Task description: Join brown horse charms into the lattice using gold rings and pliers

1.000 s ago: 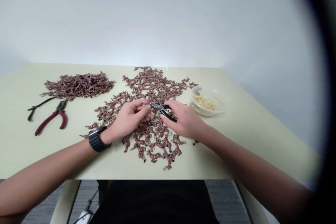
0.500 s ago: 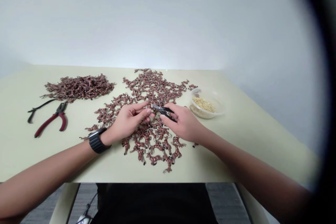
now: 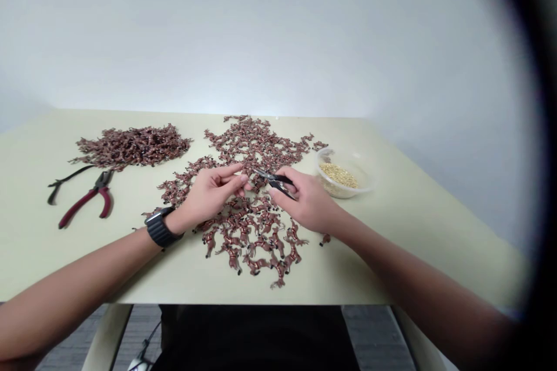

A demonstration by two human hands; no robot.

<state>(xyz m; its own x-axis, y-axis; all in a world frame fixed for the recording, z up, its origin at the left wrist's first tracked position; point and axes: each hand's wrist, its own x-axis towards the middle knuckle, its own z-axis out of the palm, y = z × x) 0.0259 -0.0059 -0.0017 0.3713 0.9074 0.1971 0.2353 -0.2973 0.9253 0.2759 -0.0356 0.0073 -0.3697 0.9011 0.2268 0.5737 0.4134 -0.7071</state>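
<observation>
The right hand [image 3: 310,200] is closed around small black-handled pliers [image 3: 278,181], their long axis slanting toward the left hand [image 3: 209,194], whose pressed-together grip sits just beside the nose, pinching something too small to tell

Between the right hand [image 3: 308,200] and the round clear plastic bowl [image 3: 343,174] of gold beads, a narrow strip of pale cream tabletop [image 3: 391,237] can be passed; the left hand [image 3: 209,194] is hemmed in by spread reddish-brown horse figures [image 3: 243,145].
</observation>
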